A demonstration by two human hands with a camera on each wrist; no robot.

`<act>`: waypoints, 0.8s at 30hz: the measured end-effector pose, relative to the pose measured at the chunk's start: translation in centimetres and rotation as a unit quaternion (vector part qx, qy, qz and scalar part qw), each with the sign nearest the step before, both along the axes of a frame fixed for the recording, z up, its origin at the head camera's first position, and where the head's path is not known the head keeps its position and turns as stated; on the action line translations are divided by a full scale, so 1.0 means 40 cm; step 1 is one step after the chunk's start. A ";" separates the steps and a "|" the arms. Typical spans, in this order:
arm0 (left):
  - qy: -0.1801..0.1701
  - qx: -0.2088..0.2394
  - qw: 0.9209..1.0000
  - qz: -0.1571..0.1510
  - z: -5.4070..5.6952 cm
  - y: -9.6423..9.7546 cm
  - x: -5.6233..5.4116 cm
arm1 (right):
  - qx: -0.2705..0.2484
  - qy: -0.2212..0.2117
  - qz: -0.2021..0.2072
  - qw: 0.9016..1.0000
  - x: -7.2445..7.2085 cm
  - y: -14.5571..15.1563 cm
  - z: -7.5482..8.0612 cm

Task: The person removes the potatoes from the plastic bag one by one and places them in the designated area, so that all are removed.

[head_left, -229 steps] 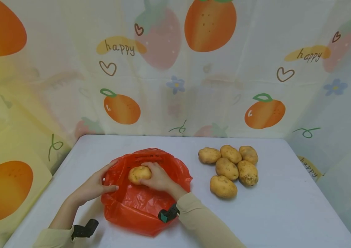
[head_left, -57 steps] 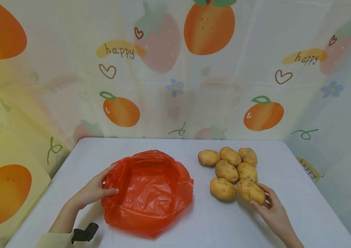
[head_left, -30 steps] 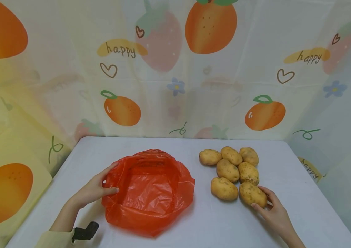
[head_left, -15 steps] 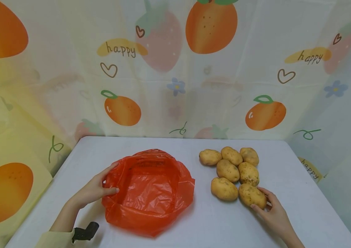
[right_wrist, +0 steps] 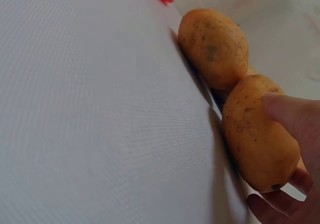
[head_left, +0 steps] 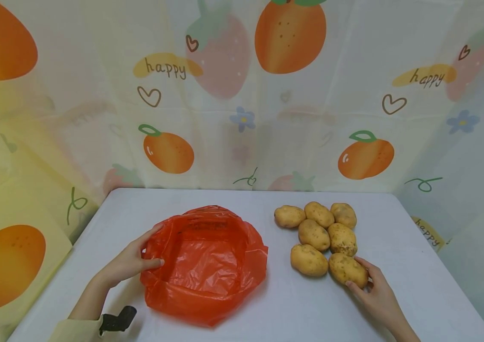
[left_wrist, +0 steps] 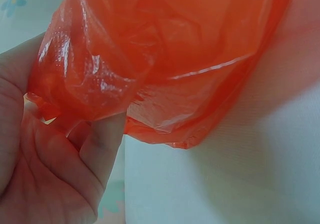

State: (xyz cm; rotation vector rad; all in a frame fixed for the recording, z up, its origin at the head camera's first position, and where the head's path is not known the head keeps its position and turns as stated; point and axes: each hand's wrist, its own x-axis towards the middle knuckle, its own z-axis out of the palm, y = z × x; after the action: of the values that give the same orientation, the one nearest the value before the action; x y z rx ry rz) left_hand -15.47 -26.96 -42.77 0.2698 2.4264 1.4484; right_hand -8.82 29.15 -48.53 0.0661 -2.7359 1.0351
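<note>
My left hand [head_left: 124,261] holds the left rim of a red plastic bag [head_left: 208,306], fingers outside and thumb over the edge. The bag stands wide open, and its crumpled inner bottom is visible. In the left wrist view, the thin film of the bag [left_wrist: 170,39] lies between thumb and fingers. On the right, my right hand [head_left: 379,289] grips a potato [head_left: 346,270] by its right end. That potato sits on the table at the front of a group, close beside another potato [head_left: 308,260]. The right wrist view shows my thumb on top of the held potato [right_wrist: 255,134].
Several more potatoes lie bunched behind, among them one dirt-specked potato [head_left: 343,239] and one at the back left [head_left: 289,216]. The white table [head_left: 293,313] ends at a back edge against a fruit-printed cloth [head_left: 285,152].
Earliest, my right hand held a potato inside the bag; by 1.9 seconds ago it was at the group's front with a potato. Since then, hardly any movement; my left hand stays on the bag.
</note>
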 end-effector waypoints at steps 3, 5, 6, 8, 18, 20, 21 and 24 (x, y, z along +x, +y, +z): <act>0.001 -0.002 1.000 0.001 0.002 0.001 0.001 | -0.001 0.004 0.007 1.000 0.000 0.002 0.001; 0.000 -0.001 1.000 0.001 0.004 0.001 0.001 | -0.004 0.006 0.013 1.000 0.000 0.003 0.003; 0.000 -0.001 1.000 0.001 0.004 0.001 0.001 | -0.004 0.007 0.015 1.000 0.000 0.004 0.004; -0.001 0.000 1.000 0.002 0.005 0.001 0.002 | -0.005 0.009 0.021 1.000 0.001 0.005 0.007; -0.006 0.002 1.000 0.000 -0.001 -0.001 0.001 | 0.011 0.005 0.017 1.000 0.001 0.012 0.032; -0.004 0.003 1.000 0.002 -0.002 -0.002 0.001 | 0.009 0.008 0.020 1.000 0.000 0.013 0.037; -0.001 0.004 1.000 0.002 -0.003 -0.003 0.000 | 0.010 0.011 0.022 1.000 0.000 0.014 0.040; 0.002 0.008 1.000 0.009 -0.004 -0.004 0.000 | 0.012 0.023 0.025 0.999 -0.002 0.016 0.046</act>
State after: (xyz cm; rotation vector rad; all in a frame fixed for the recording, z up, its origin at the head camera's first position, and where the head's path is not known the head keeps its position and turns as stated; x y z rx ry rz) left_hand -15.48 -27.10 -42.95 0.2556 2.4279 1.4778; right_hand -8.90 29.80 -46.68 0.1602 -2.7191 0.9996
